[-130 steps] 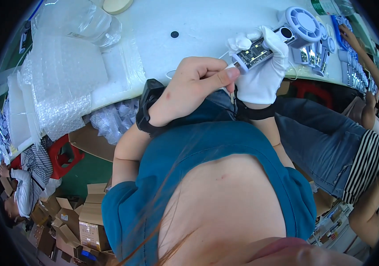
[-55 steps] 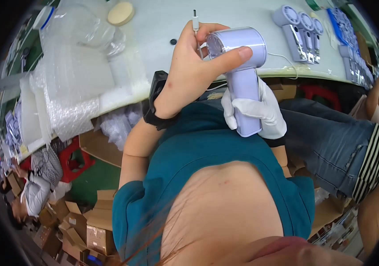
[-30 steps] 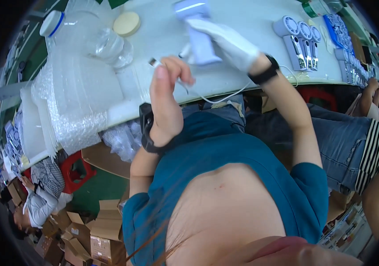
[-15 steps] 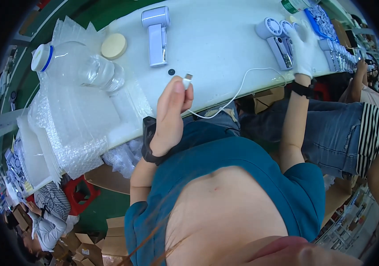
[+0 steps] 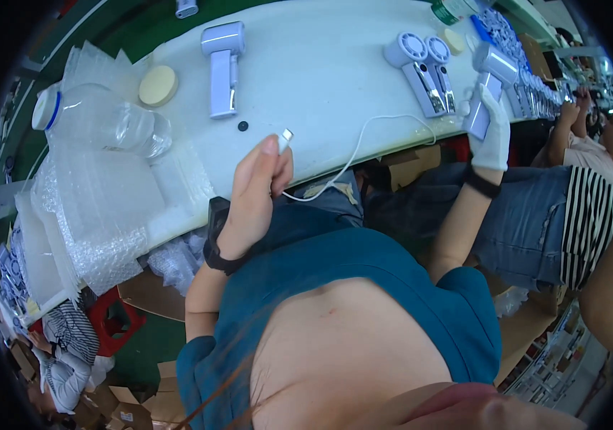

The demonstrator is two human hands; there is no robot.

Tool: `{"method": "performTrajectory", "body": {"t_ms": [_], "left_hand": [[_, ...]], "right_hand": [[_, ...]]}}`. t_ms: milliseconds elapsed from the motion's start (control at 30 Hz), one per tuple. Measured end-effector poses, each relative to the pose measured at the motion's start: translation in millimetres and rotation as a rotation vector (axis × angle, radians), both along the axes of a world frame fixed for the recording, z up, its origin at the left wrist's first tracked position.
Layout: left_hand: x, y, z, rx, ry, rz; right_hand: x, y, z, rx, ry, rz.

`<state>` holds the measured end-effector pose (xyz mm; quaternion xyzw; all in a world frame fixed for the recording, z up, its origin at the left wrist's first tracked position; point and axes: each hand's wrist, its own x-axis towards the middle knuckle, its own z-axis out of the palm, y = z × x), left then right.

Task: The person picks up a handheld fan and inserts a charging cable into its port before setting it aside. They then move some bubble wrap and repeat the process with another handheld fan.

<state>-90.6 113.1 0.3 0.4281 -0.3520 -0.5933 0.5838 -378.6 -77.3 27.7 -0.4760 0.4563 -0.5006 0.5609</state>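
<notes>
Between the thumb and fingers of my left hand (image 5: 250, 197) is the plug of a white charging cable (image 5: 361, 140), its metal tip pointing up. My right hand (image 5: 493, 140), in a white glove, grips a lavender handheld fan (image 5: 496, 66) by its handle, raised at the table's right side. Two similar fans (image 5: 421, 79) lie side by side just left of that hand, handles toward me. Another lavender fan (image 5: 222, 72) lies alone beyond my left hand, apart from it. A small black disc (image 5: 242, 126) sits between that fan and the plug.
Left on the white table (image 5: 313, 64) are a large clear bottle (image 5: 109, 118), a cream round disc (image 5: 158, 85) and bubble-wrap bags (image 5: 98, 208). More fans (image 5: 535, 97) and a blue tray (image 5: 496, 32) stand far right. A person in a striped top (image 5: 593, 215) is close on my right.
My right hand has taken up a lavender fan from the right-hand group and drawn it toward me. My left hand still holds the cable plug. The whole view has shifted slightly.
</notes>
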Motion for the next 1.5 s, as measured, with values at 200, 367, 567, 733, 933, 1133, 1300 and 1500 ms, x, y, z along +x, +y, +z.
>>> {"method": "performTrajectory", "body": {"t_ms": [200,367,567,733,933,1133,1300,1500], "left_hand": [[-23,-19,25,-0.207,-0.162,0.252],[-26,-27,31,-0.288,-0.281,0.468],[-21,-22,29,-0.244,-0.057,0.447],[-18,-27,20,-0.289,0.068,0.368],[-11,-29,9,-0.159,0.021,0.446],[-10,-31,3,-0.098,0.063,0.382],[-3,-28,-3,-0.176,0.19,0.418],[12,-3,-21,-0.142,-0.138,0.445]], "right_hand": [[79,96,27,0.273,-0.248,0.545],[104,117,20,0.384,-0.226,0.753],[113,116,2,0.671,-0.559,0.963],[120,114,-21,0.945,-1.032,1.191],[133,125,5,0.408,-0.07,0.754],[137,128,6,0.418,-0.167,0.728],[139,128,8,0.421,-0.186,0.746],[143,117,10,0.475,-0.302,0.663]]}}
